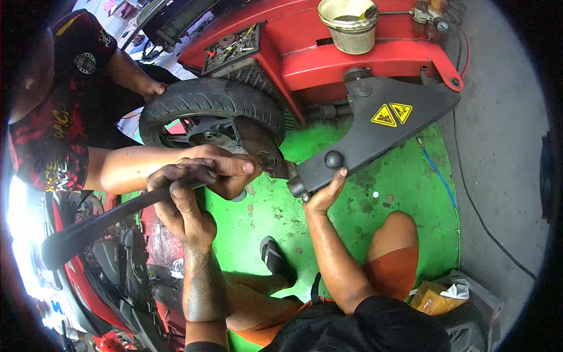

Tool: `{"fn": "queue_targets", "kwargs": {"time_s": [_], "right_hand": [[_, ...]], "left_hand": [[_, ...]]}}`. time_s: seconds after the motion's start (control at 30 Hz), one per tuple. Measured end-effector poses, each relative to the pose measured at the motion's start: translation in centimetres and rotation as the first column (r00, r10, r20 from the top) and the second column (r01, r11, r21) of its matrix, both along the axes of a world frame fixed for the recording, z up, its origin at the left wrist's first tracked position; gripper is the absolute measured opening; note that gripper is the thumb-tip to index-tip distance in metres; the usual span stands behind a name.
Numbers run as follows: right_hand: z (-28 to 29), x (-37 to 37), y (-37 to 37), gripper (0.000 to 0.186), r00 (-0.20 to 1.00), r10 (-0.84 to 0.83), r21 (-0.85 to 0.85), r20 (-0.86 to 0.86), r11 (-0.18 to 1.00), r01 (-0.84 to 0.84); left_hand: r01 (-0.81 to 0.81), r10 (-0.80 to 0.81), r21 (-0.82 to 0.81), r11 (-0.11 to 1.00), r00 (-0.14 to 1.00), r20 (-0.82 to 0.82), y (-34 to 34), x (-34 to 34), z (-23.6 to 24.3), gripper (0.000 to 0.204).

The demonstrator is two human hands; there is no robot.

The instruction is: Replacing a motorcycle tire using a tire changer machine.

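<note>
My left hand (186, 211) is wrapped round a long dark bar (111, 220) whose thick, rounded end points to the lower left. My right hand (328, 193) grips the lower edge of the black arm (375, 132) of a tyre-changing machine, its thumb just below a round black knob (334, 159). At that arm's end a dark curved blade (253, 136) rests by a motorcycle wheel (217, 105) with a black tyre. A co-worker's closed hand (234, 170) is beside my left hand, in front of the blade; what it holds is hidden. Their other hand (153, 89) touches the tyre.
The red machine (346, 64) carries a white bucket (350, 34) and a tray of tools (234, 50). A motorcycle (108, 264) stands at left. A blue hose (440, 173) and black cable (475, 205) run at right. A bin with a cardboard box (437, 298) is at lower right.
</note>
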State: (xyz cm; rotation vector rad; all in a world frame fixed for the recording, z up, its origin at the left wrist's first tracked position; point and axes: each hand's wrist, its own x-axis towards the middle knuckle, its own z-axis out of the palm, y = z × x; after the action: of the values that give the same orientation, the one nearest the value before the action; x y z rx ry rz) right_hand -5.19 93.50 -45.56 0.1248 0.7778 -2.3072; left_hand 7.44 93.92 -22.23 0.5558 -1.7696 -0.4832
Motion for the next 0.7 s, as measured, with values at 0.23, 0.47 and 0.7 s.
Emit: {"fn": "queue_targets", "kwargs": {"time_s": [0.23,0.47,0.7], "right_hand": [[1.3,0.2,0.4,0.081,1.0,0.004,0.043,0.001,0.999,-0.004],[0.4,0.5,0.0,0.08,0.998,-0.015,0.006,0.054,1.0,0.015],[1.1,0.8,0.3,0.076,0.994,0.002,0.028,0.113,1.0,-0.005]], "left_hand": [[0.064,-0.064,-0.044,0.997,0.998,0.004,-0.9,0.5,-0.2,0.025],[0.046,-0.047,-0.047,0.998,0.998,-0.029,-1.3,0.2,0.1,0.025],[0.098,-0.098,-0.09,0.991,0.995,0.007,-2.1,0.2,0.6,0.025]]}}
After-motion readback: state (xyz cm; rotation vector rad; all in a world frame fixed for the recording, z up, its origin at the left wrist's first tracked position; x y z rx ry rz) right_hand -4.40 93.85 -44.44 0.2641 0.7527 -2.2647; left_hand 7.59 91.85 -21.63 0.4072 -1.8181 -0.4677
